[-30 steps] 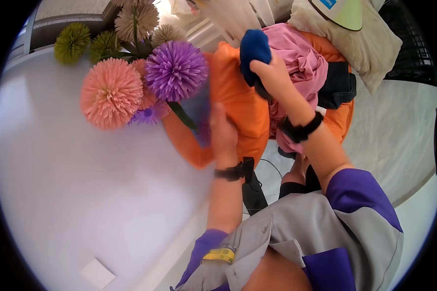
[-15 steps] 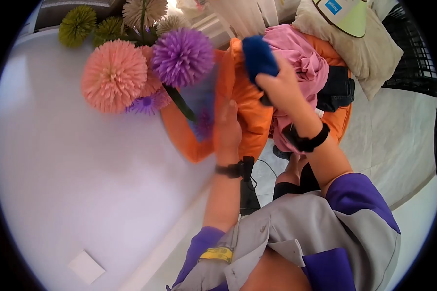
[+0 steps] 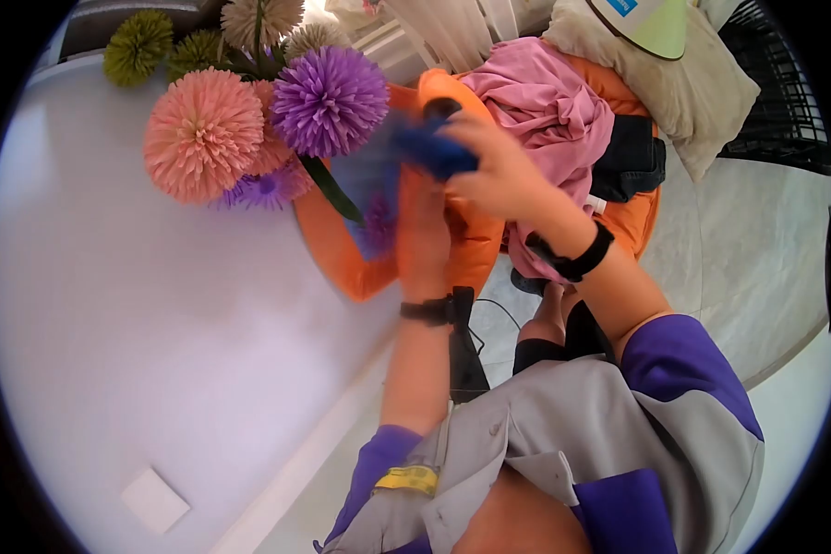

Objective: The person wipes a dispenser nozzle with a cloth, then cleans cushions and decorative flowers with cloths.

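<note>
One blue bundle [image 3: 439,152] clamped in right grip [image 3: 499,171] near edge of orange fabric [image 3: 475,245]; left grip [image 3: 425,235]: cannot tell.

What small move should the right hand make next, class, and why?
Perhaps the right hand should bring the blue item to the left hand: only the right grip seems to hold it, the left hand is close by, and two hands might steady it.

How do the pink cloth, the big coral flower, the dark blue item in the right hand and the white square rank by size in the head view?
1. Pink cloth
2. Big coral flower
3. Dark blue item and white square: too close to rank, since motion blurs the item's outline.
</note>
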Tool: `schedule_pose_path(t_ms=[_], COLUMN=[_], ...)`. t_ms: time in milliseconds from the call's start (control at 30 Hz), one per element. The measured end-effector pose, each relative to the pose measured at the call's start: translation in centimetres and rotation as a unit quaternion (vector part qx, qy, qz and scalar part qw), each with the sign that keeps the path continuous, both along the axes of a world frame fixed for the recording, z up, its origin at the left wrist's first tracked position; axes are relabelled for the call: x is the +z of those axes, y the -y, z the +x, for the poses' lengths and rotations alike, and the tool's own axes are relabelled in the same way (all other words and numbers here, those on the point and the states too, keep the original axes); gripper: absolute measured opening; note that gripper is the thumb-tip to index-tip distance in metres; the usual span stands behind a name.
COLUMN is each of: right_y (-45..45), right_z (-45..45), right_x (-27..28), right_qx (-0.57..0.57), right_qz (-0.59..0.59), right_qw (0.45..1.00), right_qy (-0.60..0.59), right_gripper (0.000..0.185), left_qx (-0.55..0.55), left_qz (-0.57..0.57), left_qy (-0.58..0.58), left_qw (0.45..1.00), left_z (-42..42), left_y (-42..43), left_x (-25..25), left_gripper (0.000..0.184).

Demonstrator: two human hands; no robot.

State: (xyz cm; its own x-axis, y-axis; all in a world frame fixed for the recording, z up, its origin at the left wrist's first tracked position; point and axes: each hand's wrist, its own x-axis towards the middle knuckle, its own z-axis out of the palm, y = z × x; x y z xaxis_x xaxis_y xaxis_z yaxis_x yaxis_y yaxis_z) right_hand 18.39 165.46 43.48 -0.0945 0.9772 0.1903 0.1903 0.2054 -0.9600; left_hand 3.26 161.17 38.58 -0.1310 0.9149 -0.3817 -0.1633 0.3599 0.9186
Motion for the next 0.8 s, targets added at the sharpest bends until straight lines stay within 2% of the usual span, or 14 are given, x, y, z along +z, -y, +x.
schedule_pose_path(t_ms=[67, 100, 167, 200, 233, 300, 367, 400, 567, 600, 633, 700, 767, 800], right_y=[-0.2, -0.2, -0.9, -0.7, -0.4, 1.5, 2.4, 2.6, 3.4, 3.7, 4.0, 4.5, 5.0, 5.5], right_z=[2.4, 3.3, 4.3, 4.7, 4.4, 1.0, 0.1, -0.3, -2.4, -2.7, -3.0, -3.4, -4.0, -4.4], right_x=[-0.6, -0.9, -5.0, -7.6, -10.1, -10.1, -8.3, -7.4, -3.6, -3.1, -2.5, -0.5, 0.9, 1.2], right_qx=[-0.066, -0.106, -0.162, -0.131, -0.083, -0.15, -0.11, -0.076, 0.051, 0.083, 0.115, 0.164, 0.219, 0.241], right_qz=[-0.127, -0.235, -0.161, -0.258, -0.246, -0.126, -0.207, -0.276, -0.209, -0.263, -0.316, -0.339, -0.373, -0.381], right_qw=[0.976, 0.934, 0.943, 0.92, 0.944, 0.972, 0.957, 0.934, 0.963, 0.933, 0.896, 0.872, 0.834, 0.83], right_qy=[-0.164, -0.249, -0.242, -0.264, -0.205, -0.127, -0.171, -0.215, -0.162, -0.229, -0.291, -0.314, -0.342, -0.328], right_gripper=[0.038, 0.036, 0.034, 0.036, 0.041, 0.042, 0.041, 0.04, 0.048, 0.042, 0.036, 0.039, 0.041, 0.041], left_qx=[-0.149, -0.145, -0.113, -0.11, -0.157, -0.199, -0.292, -0.285, -0.259, -0.243, -0.19, -0.09, -0.11, -0.083], left_qz=[0.059, 0.058, 0.006, 0.009, 0.076, 0.139, 0.242, 0.235, 0.156, 0.15, 0.112, 0.076, 0.059, 0.06], left_qy=[-0.229, -0.229, -0.052, -0.049, -0.137, -0.224, -0.605, -0.608, -0.461, -0.459, -0.15, 0.183, -0.061, -0.059], left_qw=[0.96, 0.961, 0.992, 0.993, 0.975, 0.944, 0.7, 0.703, 0.834, 0.841, 0.964, 0.976, 0.99, 0.993], left_z=[-2.8, -2.7, -2.0, -1.9, -2.0, -1.5, -0.6, -1.5, -5.6, -5.2, -4.5, -5.3, -7.9, -7.7], left_y=[-0.6, -0.7, -1.1, -1.3, -1.5, -1.9, -1.1, -0.5, 2.0, 2.4, 2.8, 5.0, 8.8, 10.3], left_x=[-1.8, -1.5, -0.7, -1.3, -2.2, -0.9, 4.4, 4.3, 1.0, 2.0, 3.8, 3.3, -1.5, -1.0], left_gripper=[0.029, 0.029, 0.034, 0.034, 0.034, 0.036, 0.044, 0.044, 0.054, 0.054, 0.053, 0.051, 0.053, 0.053])
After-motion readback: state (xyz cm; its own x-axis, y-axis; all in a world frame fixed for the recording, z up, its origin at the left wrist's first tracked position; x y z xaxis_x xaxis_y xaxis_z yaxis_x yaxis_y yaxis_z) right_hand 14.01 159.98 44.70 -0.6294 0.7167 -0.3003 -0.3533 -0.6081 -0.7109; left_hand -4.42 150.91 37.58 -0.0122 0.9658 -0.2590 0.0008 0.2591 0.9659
